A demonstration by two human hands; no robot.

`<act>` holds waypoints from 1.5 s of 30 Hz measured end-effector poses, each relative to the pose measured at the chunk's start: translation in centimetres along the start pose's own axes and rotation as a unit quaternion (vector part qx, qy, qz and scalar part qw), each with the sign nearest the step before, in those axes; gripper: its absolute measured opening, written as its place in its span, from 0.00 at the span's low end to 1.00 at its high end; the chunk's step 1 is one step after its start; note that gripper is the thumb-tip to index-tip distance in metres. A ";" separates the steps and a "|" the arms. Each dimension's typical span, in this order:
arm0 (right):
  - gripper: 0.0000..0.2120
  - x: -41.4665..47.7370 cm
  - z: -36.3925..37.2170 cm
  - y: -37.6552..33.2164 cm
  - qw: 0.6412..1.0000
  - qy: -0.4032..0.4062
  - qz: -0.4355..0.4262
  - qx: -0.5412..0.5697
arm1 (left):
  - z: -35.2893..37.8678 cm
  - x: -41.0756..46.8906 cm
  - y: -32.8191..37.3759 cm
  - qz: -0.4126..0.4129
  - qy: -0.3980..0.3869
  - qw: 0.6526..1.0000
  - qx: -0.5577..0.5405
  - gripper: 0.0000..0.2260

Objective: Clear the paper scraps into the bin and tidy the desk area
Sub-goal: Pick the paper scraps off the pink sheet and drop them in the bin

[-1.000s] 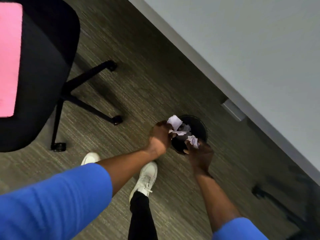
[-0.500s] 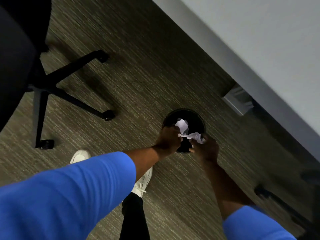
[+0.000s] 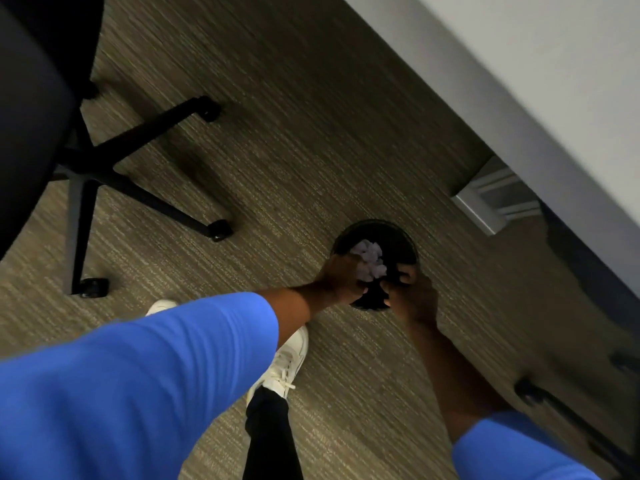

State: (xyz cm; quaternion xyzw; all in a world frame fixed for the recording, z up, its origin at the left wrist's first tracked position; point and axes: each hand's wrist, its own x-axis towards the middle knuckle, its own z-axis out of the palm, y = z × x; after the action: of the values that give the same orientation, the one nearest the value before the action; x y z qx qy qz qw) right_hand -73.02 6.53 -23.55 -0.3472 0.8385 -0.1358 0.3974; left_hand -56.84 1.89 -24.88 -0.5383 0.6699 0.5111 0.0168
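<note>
A round black bin (image 3: 398, 237) stands on the carpet near the desk. Both my hands are over its near side. My left hand (image 3: 341, 280) is on the left of the opening, its fingers closed against a clump of white paper scraps (image 3: 370, 259) that sits over the mouth of the bin. On the right side of the bin, my right hand (image 3: 412, 294) has its fingers curled, and no paper shows in it. The picture is blurred, so I cannot tell whether the scraps touch the inside of the bin.
A black office chair (image 3: 38, 109) with a star base (image 3: 138, 133) on castors stands at the left. The white desk (image 3: 519, 64) runs along the top right, with its grey foot (image 3: 491, 202) beside the bin. My white shoe (image 3: 287, 358) is below the hands.
Both hands have sunk lower into the bin's mouth. The scraps, held between both hands before, are now bunched at my left hand; my right hand shows none.
</note>
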 end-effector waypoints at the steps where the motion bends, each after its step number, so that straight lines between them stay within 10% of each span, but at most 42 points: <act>1: 0.20 -0.3 0.2 -0.2 1.000 0.003 -0.002 -0.002 | -0.2 -0.3 -0.1 -0.003 0.011 1.000 -0.014 0.29; 18: 0.21 -8.1 7.4 -17.4 0.986 0.002 -0.165 0.029 | -19.2 -16.8 -5.6 -0.085 0.186 0.977 -0.058 0.04; 32: 0.24 -16.9 15.4 -38.2 0.946 -0.083 -0.312 -0.037 | -40.5 -30.9 -14.6 -0.227 0.459 0.859 -0.026 0.05; 45: 0.54 -22.2 24.9 -51.6 0.904 -0.099 -0.398 -0.124 | -49.6 -33.0 -24.9 -0.411 0.392 0.822 0.041 0.49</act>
State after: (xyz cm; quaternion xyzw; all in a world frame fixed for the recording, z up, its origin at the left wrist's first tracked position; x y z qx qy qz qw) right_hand -19.79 -14.23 -0.95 -0.7099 0.5974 -0.1424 0.3449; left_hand 1.55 -7.20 1.08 -0.9172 0.3576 0.1748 -0.0164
